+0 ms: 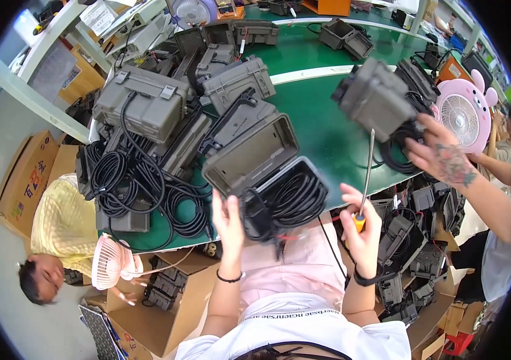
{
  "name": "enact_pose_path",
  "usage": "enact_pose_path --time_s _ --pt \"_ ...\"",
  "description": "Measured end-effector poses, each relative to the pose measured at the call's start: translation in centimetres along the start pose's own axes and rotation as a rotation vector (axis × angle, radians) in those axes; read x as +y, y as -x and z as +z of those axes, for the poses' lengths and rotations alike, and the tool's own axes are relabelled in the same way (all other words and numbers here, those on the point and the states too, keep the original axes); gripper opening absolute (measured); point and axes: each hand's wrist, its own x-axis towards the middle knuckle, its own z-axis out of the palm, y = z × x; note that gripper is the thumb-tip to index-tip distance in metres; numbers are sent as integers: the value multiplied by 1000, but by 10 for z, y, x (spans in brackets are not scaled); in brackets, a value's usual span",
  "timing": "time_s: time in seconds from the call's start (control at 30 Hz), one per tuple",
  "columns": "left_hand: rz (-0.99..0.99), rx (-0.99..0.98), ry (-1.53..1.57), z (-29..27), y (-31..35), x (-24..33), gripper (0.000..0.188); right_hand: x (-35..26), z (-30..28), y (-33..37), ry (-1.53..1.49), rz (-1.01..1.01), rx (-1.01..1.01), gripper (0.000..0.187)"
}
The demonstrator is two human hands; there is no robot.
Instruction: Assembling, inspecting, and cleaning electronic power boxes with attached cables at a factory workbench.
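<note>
- The left hand (229, 225), fingers loosely parted, is raised beside an open gray case (251, 157) at the table's (318, 114) near edge; contact is unclear.
- The right hand (361, 231) curls around a yellow-handled screwdriver (369, 171), blade up.
- Black cable (296, 199) lies coiled inside the case.
- Closed gray cases (141, 102) crowd the table's left edge.
- Toward its right edge, a co-worker's hand (438, 153) is near a blurred case (378, 99).

Bright, even light, grey case (378, 99) at right smeared by motion, green table (318, 120) bowed by fisheye, black corners
</note>
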Motion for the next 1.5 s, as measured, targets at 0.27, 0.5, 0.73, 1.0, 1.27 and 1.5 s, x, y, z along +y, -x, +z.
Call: enact_pose_path --time_s 0.27,0.5,0.73,1.0,1.27,1.5 --pt "126 78 -340 -24 -29 34 47 67 26 -19 -268 120 -125 29" --pt "600 -122 -644 -23 -2 73 13 81 44 -45 -344 118 -162 30" --pt "395 -593 -588 -22 2 101 63 90 50 -71 -492 178 -298 27" --pt "712 -585 -1232 15 36 99 56 96 52 -66 -637 138 -424 19" --pt "783 -415 -888 -9 33 72 42 105 42 -47 -465 88 -236 19" --pt "971 -21 -783 -93 48 5 50 110 38 -35 -482 118 -113 19"
